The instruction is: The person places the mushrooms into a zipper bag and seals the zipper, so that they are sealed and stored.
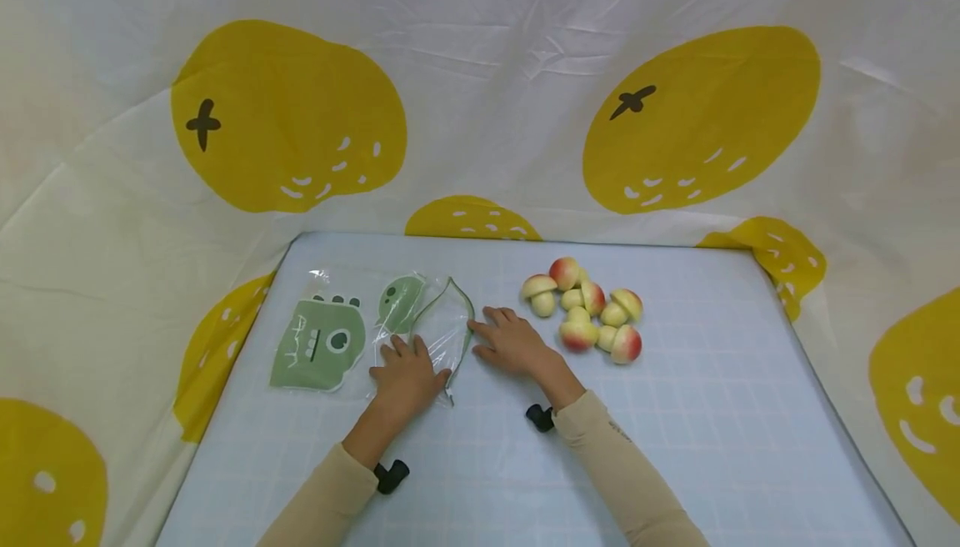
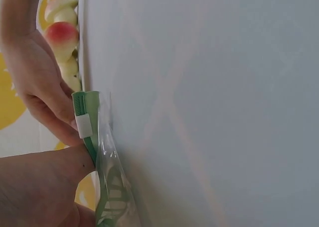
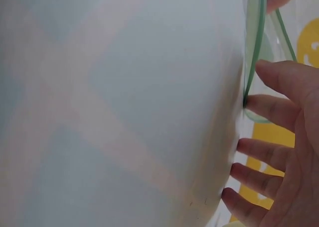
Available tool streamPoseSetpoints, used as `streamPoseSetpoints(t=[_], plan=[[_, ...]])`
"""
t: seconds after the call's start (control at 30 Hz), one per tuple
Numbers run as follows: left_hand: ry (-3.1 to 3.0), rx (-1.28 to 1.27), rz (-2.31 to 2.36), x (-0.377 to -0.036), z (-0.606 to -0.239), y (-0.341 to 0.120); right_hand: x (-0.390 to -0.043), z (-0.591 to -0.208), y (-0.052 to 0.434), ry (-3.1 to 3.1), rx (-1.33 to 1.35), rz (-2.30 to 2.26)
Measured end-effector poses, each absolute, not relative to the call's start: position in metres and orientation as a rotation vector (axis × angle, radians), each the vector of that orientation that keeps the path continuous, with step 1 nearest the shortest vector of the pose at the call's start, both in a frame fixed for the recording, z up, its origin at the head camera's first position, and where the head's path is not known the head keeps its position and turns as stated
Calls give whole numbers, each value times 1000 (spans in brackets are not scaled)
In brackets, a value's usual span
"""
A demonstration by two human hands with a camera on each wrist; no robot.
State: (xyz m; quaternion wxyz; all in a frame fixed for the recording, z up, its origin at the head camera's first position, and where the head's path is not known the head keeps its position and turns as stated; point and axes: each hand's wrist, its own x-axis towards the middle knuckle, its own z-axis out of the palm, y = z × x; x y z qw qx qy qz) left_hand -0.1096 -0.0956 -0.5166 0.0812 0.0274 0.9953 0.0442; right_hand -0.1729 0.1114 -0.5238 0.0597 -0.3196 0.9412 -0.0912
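A clear plastic zip bag [image 1: 318, 351] with a green cartoon monster print lies flat on the table, its green-edged mouth gaping toward the right. My left hand [image 1: 408, 376] rests on the bag near that mouth, fingers spread and thumb at the lower rim. My right hand [image 1: 517, 345] is at the right side of the mouth, fingers extended; in the right wrist view its fingertips touch down beside the green rim [image 3: 256, 43]. A white slider [image 2: 83, 126] sits on the zip in the left wrist view. Inside the mouth I see no object.
Several yellow-and-red toy mushrooms [image 1: 577, 334] lie in a cluster beyond my right hand. The table [image 1: 712, 414] has a pale checked cover. Behind and at the sides hangs a white curtain [image 1: 495, 113] with yellow fruit prints. Black wrist mounts [image 1: 392, 476] show under both forearms.
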Motion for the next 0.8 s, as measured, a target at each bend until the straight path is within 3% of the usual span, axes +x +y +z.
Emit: streamPoseSetpoints(t=[0.5,0.8], plan=[[2974,94,126,-112,-523,-97,-177,-521,111,2865,-922,-295],[2981,103,99,-112,-521,-95,-163,-491,119,2976,-1022,-567]])
